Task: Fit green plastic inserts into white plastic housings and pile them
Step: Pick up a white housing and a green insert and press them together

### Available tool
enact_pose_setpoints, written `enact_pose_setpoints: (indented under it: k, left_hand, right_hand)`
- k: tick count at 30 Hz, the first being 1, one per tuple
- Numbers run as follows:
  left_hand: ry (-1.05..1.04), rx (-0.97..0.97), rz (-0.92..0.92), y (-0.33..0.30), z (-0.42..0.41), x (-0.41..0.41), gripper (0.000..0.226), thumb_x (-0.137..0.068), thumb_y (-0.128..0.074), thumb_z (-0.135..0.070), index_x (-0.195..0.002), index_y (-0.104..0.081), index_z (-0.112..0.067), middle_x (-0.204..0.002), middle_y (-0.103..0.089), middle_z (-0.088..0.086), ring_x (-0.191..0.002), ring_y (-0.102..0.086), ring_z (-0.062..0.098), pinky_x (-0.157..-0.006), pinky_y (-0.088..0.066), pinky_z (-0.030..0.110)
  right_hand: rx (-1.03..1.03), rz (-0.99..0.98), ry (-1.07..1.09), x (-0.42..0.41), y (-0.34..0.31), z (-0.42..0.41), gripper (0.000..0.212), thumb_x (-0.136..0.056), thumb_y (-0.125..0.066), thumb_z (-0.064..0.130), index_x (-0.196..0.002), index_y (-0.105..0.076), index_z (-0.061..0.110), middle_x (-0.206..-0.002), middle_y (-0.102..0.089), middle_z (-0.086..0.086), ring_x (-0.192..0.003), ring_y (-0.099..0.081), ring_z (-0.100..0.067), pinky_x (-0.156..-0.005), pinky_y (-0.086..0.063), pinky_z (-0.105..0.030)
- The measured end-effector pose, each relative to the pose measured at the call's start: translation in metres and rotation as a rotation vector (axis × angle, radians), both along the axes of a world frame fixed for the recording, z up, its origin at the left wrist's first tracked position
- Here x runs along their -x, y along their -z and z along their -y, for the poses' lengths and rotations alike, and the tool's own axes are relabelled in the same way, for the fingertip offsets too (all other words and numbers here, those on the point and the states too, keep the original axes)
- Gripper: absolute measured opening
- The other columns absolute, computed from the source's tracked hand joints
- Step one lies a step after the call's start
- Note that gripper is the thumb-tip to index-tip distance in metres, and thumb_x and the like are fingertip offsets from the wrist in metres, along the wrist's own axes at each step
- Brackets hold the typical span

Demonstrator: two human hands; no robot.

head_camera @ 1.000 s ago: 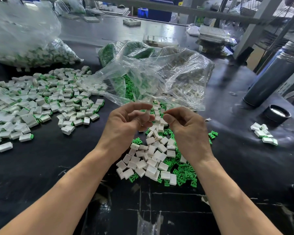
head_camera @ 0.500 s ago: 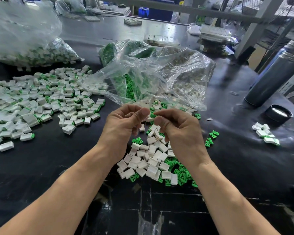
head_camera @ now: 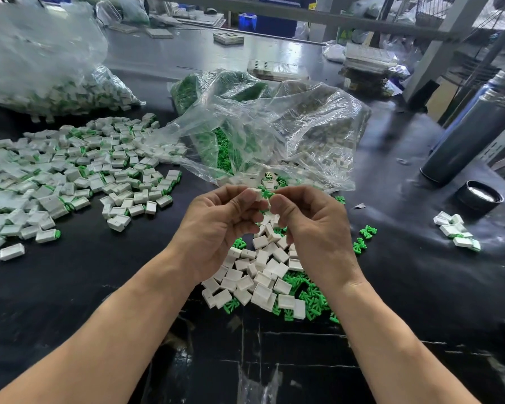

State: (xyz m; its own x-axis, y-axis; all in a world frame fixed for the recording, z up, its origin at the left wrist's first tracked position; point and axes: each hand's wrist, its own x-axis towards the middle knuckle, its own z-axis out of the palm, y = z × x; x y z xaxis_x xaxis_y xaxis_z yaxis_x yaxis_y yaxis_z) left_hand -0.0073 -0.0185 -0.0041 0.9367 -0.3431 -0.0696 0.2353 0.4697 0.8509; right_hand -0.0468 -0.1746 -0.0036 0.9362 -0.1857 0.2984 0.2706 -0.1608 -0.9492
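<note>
Our left hand (head_camera: 216, 228) pinches a white housing (head_camera: 255, 191) while our right hand (head_camera: 312, 225) pinches a green insert (head_camera: 266, 194) against its open end.

We hold both parts together in the air, fingers curled, above a loose heap of empty white housings (head_camera: 257, 275) mixed with green inserts (head_camera: 306, 298) on the black table (head_camera: 99, 287). Just beyond our fingertips lies an open clear plastic bag (head_camera: 274, 132), with more green inserts and white parts showing through it. Off to our left spreads a wide pile of finished pieces (head_camera: 76, 173), white with green ends showing, and behind it sits another full bag (head_camera: 41, 68). To our far right we see a small cluster of pieces (head_camera: 456, 231), a dark round lid (head_camera: 480, 196) and a tall grey cylinder (head_camera: 473, 135).
</note>
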Motion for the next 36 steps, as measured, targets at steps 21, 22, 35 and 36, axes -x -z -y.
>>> enact_pose_setpoints:
  k: [21,22,35,36]
  left_hand:
    - [-0.071,-0.290,0.227,0.003,0.000,0.002,0.017,-0.079,-0.077,-0.010,-0.094,-0.072,-0.003,-0.074,-0.064,0.009,-0.062,-0.055,0.017,-0.051,-0.051,0.023]
    - [-0.071,-0.307,0.240,0.003,0.000,0.002,0.013,-0.082,-0.077,-0.007,-0.094,-0.072,-0.002,-0.073,-0.065,0.008,-0.062,-0.054,0.017,-0.051,-0.051,0.023]
    - [-0.111,-0.523,0.366,0.004,-0.004,-0.001,0.011,-0.087,-0.077,-0.004,-0.085,-0.077,-0.014,-0.072,-0.072,0.006,-0.058,-0.060,0.009,-0.056,-0.052,0.023]
    - [-0.116,-0.537,0.381,0.003,-0.005,-0.001,0.012,-0.087,-0.077,-0.003,-0.084,-0.077,-0.014,-0.073,-0.073,0.007,-0.058,-0.060,0.009,-0.056,-0.052,0.022]
  right_hand:
    - [0.333,0.014,0.109,0.003,-0.003,0.005,0.005,-0.095,-0.075,0.016,-0.096,-0.074,0.020,-0.084,-0.072,0.014,-0.079,-0.066,0.001,-0.067,-0.047,-0.008]
    - [0.356,0.018,0.110,0.003,-0.003,0.005,0.004,-0.095,-0.075,0.016,-0.097,-0.074,0.019,-0.084,-0.071,0.014,-0.078,-0.065,0.002,-0.068,-0.047,-0.008]
    - [0.615,0.010,0.091,0.002,-0.005,0.009,0.001,-0.096,-0.073,0.020,-0.096,-0.073,0.021,-0.081,-0.066,0.012,-0.076,-0.060,-0.004,-0.067,-0.046,-0.019]
    - [0.631,0.013,0.091,0.002,-0.005,0.008,0.001,-0.095,-0.073,0.020,-0.096,-0.073,0.020,-0.082,-0.066,0.011,-0.077,-0.059,-0.004,-0.067,-0.046,-0.020]
